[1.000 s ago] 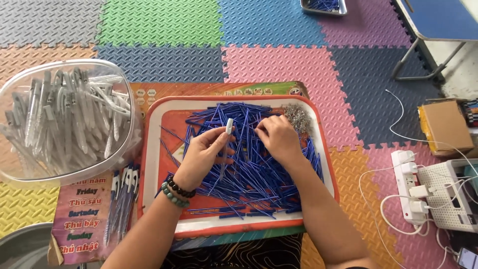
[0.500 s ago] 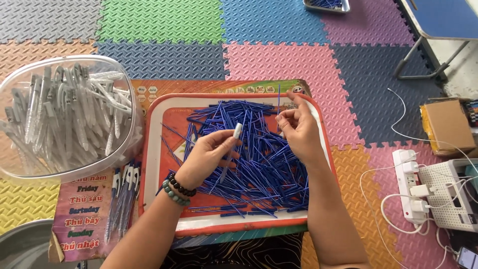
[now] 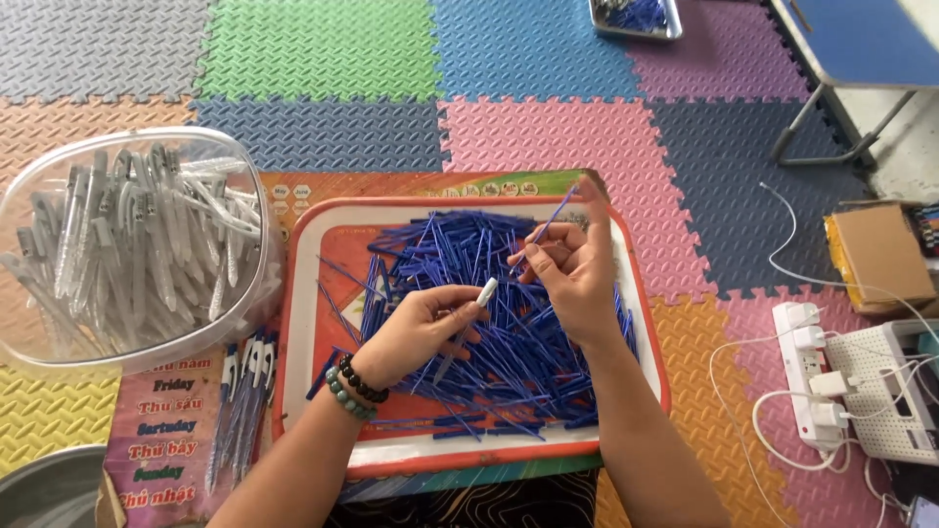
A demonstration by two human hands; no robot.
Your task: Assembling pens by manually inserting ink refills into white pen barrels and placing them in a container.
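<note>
My left hand point(image 3: 416, 328) pinches a white pen barrel point(image 3: 479, 296) between thumb and fingers, its long axis slanting up to the right over the red-rimmed tray point(image 3: 469, 458) of blue refills point(image 3: 489, 332). My right hand point(image 3: 572, 279) pinches one thin blue refill point(image 3: 548, 223) at its lower end, the far tip aimed up-right, away from me. Barrel tip and refill sit near each other, not touching.

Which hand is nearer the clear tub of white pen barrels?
Left. The left hand holds a white pen barrel over the tray, just right of the clear tub. The right hand, pinching a blue refill, is farther right.
</note>
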